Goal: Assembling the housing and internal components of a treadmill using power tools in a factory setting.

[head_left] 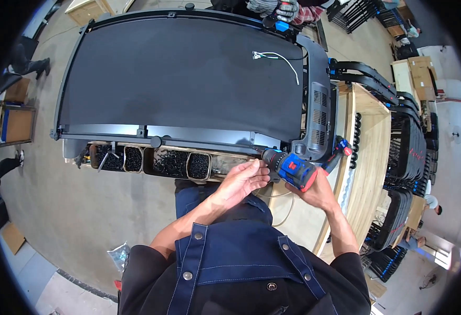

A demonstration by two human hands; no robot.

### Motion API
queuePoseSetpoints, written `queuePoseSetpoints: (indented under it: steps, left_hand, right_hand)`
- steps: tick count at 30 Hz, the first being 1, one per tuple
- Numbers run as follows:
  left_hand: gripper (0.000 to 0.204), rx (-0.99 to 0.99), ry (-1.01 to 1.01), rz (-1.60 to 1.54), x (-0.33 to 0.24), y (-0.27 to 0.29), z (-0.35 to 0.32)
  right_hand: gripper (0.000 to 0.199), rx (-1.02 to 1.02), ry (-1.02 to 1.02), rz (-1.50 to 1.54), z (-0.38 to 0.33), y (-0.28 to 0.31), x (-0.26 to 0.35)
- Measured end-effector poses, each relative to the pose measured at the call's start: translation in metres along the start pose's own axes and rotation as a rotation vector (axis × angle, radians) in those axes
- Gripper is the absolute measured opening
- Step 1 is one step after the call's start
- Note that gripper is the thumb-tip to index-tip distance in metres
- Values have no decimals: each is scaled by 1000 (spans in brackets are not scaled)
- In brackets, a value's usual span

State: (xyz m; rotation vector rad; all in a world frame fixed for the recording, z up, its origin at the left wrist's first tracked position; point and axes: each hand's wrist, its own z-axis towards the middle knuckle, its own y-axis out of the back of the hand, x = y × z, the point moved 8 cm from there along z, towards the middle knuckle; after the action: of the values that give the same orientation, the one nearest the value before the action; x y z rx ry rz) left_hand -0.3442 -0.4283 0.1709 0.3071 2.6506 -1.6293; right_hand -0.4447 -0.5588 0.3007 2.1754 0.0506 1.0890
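My right hand (pixel 317 191) grips a blue and red cordless drill (pixel 293 170), its black chuck pointing up and left toward the treadmill's near side rail. My left hand (pixel 243 181) is just left of the chuck, thumb and fingers pinched together. Whatever may be between those fingertips is too small to make out. Both hands are by the near right corner of a treadmill deck (pixel 188 73) with a wide black belt. A dark motor cover (pixel 318 105) with vents closes its right end.
Several bins of black screws (pixel 173 161) line the treadmill's near edge, with a metal hex tool (pixel 107 157) in one. White and green wires (pixel 280 59) lie on the belt. Across the deck are a co-worker's gloved hands (pixel 287 9). A wooden crate (pixel 369 157) stands to the right.
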Motion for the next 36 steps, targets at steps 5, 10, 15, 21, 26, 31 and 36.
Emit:
queuePoseSetpoints:
  steps: [5,10,15,21,26,31,36]
  left_hand:
    - [33,-7,2,-93,2,7,24]
    - [32,-30,-3,-153,3,23,32]
    - [31,-68,20,-131,3,35,40]
    - [30,-98,40,-36,-4,36,31]
    - [32,-115,2,216,-18,51,14]
    - [26,-331,-568,884,-104,59,-64]
    - [47,-789,-1212,2004,-239,34,-182]
  right_hand:
    - [30,115,0,-318,38,11,25]
    - [28,249,-63,-511,61,3,39]
    - [32,238,-27,-533,73,-2,43]
    - [37,318,-27,-600,85,-7,58]
    - [36,364,-50,-733,90,-15,57]
    - [42,327,53,-668,83,-9,42]
    - [54,333,81,-641,72,0,52]
